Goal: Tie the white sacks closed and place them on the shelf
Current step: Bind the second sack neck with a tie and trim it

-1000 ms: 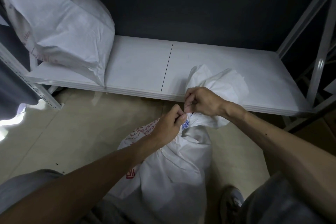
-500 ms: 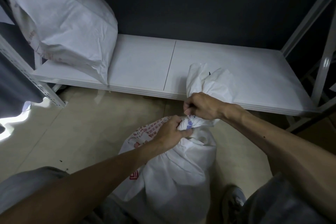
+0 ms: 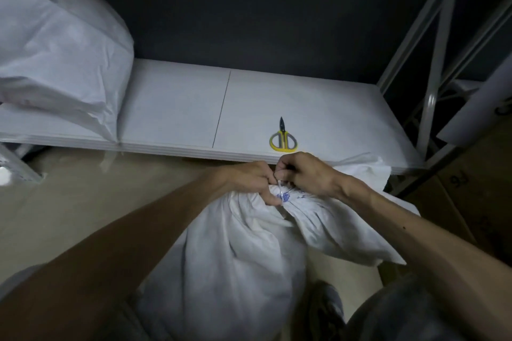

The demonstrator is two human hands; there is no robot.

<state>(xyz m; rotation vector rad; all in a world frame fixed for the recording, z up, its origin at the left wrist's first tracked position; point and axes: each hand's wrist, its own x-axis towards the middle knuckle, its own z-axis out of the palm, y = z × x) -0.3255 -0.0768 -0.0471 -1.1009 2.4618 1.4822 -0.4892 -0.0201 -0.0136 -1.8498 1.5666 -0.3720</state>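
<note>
The sack (image 3: 230, 271) stands on the floor (image 3: 83, 202) close before me, soft, full and probably heavy, so I'd hug its body to lift it. My left hand (image 3: 249, 183) grips the bunched neck (image 3: 293, 197) and my right hand (image 3: 307, 174) pinches the tie (image 3: 279, 183). Beyond them, scissors (image 3: 283, 138) lie on the shelf (image 3: 171, 108).

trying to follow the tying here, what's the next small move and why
Probably pull the tie snug with the right hand, which pinches it, while the left hand grips the sack at its gathered neck. No finished knot shows, and the sack sits on the floor, not the shelf.
</note>
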